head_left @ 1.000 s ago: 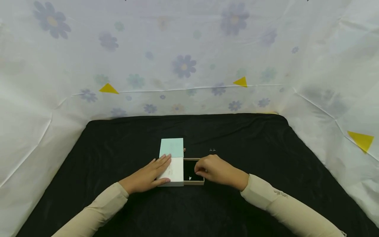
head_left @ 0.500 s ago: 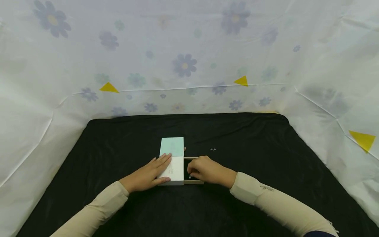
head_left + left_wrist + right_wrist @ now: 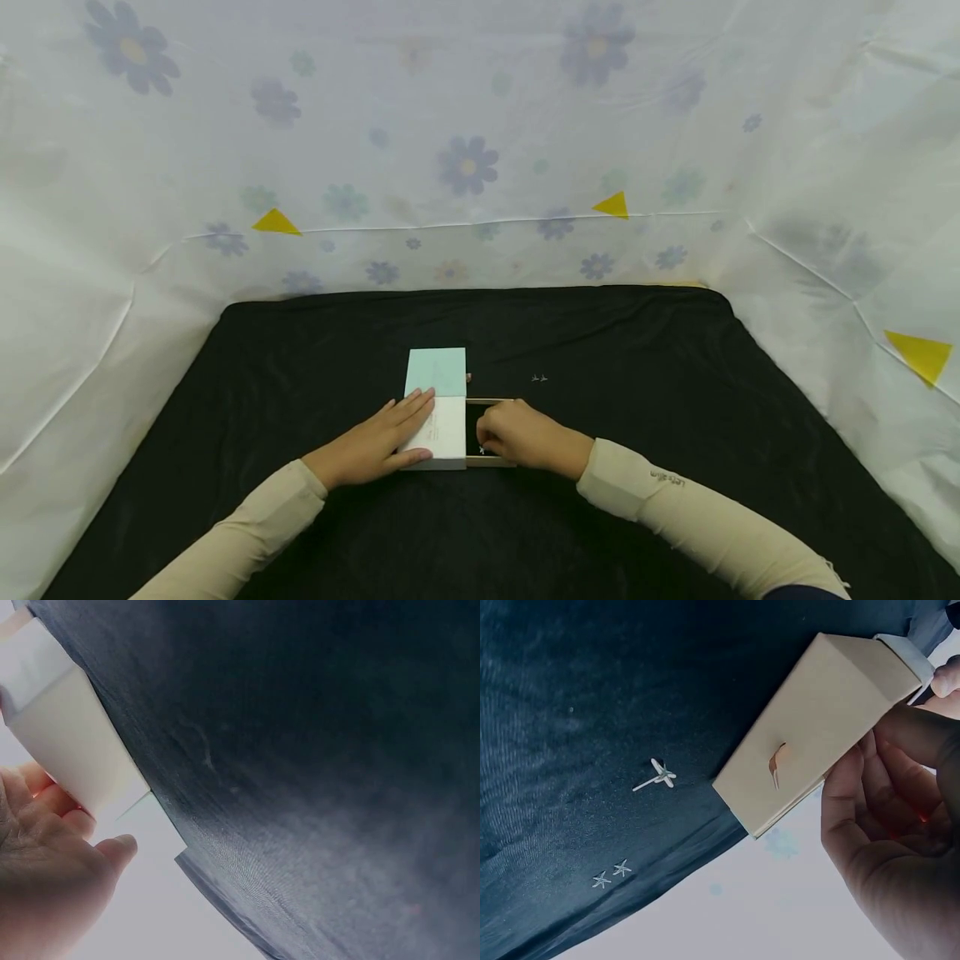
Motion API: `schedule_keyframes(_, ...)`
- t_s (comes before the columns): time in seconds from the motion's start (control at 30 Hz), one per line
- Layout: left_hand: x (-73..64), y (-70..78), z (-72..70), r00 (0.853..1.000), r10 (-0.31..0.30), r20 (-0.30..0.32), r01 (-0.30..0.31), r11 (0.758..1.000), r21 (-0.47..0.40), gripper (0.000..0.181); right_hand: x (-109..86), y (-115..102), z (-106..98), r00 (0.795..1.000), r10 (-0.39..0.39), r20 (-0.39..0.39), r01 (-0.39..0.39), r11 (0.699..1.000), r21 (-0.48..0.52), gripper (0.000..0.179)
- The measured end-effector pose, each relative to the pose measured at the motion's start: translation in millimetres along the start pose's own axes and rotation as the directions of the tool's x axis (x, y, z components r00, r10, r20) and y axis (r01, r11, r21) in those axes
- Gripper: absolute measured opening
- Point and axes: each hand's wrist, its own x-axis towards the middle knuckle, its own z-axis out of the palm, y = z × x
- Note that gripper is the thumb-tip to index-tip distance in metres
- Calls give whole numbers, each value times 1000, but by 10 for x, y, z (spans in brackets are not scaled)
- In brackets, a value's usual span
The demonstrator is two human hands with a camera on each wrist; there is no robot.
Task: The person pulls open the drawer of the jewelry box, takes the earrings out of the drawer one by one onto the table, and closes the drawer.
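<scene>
In the head view my left hand [image 3: 378, 442] lies flat on a slim pale-blue and white box [image 3: 446, 421], fingers straight. Out of its right side sticks a black-lined drawer [image 3: 491, 462]. Over this drawer is my right hand [image 3: 532, 435], its fingers curled and the fingertips down at a tiny white star-shaped earring [image 3: 482, 451]; they appear to pinch it. The right wrist view shows the drawer's beige end with a ribbon tab [image 3: 776, 763], and my thumb and fingers at its rim. What the fingertips hold is hidden there.
Two small star earrings [image 3: 611, 874] lie on the black cloth [image 3: 637, 375] beyond the drawer. A star piece with a thin post [image 3: 660, 776] is nearer in the right wrist view. White flowered sheeting [image 3: 465, 100] walls the table's back and sides.
My right hand has moved left and slightly down, from the drawer's right part to the star earring inside. The left hand has stayed on the box.
</scene>
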Motion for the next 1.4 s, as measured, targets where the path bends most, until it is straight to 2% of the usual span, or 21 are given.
schedule_keyframes(0.5,-24,38,-22,1000,-5,12,5,1000,2,78,18,-7,25,998,-4,57,8,998,-68,12)
schedule_keyframes(0.8,-31,27,-24,1000,-3,14,3,1000,1,78,9,16,73,1000,-13,28,14,998,-57,14)
schedule_keyframes(1.13,-31,26,-18,1000,-3,14,3,1000,7,78,-5,11,58,999,5,34,-4,1000,-17,13)
schedule_keyframes(1.4,-18,25,-23,1000,3,10,-4,1000,15,78,-22,19,61,1000,0,-1,0,1000,-8,17)
